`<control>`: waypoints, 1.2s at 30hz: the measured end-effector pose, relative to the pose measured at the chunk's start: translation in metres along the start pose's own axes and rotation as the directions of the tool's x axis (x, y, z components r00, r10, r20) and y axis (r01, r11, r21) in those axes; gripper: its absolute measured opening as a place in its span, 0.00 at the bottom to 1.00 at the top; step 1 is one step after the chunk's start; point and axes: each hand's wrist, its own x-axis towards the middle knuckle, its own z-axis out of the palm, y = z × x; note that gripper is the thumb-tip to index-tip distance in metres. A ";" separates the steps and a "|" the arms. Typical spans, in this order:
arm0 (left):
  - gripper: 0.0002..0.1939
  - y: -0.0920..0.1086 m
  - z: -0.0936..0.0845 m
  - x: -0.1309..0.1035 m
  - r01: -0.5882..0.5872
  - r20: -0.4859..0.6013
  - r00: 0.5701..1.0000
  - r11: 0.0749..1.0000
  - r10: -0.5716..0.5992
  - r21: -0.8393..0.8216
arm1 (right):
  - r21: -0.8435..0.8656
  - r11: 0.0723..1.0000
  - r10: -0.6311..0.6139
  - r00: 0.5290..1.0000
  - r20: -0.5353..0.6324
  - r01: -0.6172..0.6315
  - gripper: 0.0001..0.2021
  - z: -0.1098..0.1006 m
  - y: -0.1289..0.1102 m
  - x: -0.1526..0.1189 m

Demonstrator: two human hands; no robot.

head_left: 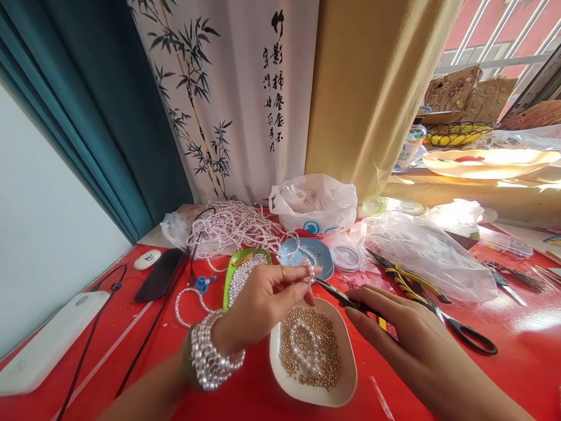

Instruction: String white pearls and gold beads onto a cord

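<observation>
My left hand [272,292] pinches a small cluster of pearly beads [310,272] between thumb and fingers. Stacked bead bracelets [210,354] circle that wrist. In my right hand [394,327] are long-nose pliers [335,291], their dark tips touching or nearly touching the beads; the grip is partly hidden by the fingers. Below both hands stands a cream bowl [350,374] of small gold beads [326,374], with a loop of clear, pearly beads [292,345] lying on them. Behind the left hand is a green tray [227,286] holding white pearl beads [245,278].
A blue plate [322,251] and a heap of pearl strands [236,225] lie behind. Yellow-black pliers [405,280] and scissors [464,333] rest at right beside a plastic bag [421,251]. A phone [160,275], cables and a white power bank-like slab [48,345] are left.
</observation>
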 end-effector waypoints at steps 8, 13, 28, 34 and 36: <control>0.11 0.001 0.005 -0.002 -0.163 -0.059 0.981 0.955 0.183 0.249 | -0.203 0.977 -0.077 0.994 -0.081 0.060 0.13 0.008 0.005 -0.003; 0.11 0.001 0.005 -0.002 -0.202 -0.060 0.971 0.927 0.232 0.315 | -0.192 0.979 -0.086 0.995 -0.059 0.073 0.12 0.008 0.005 -0.002; 0.14 0.001 0.003 -0.004 -0.125 -0.059 0.987 0.947 0.149 0.295 | -0.205 0.963 -0.197 0.975 -0.100 0.173 0.13 0.016 0.011 0.002; 0.12 0.000 -0.001 0.003 0.054 -0.049 0.997 0.998 -0.053 0.031 | -0.102 0.983 -0.155 0.988 -0.009 0.154 0.13 0.007 0.014 0.009; 0.12 -0.002 -0.004 0.006 0.113 -0.020 0.993 0.989 -0.115 -0.092 | -0.095 0.988 -0.117 0.993 0.025 0.119 0.13 -0.003 0.021 0.013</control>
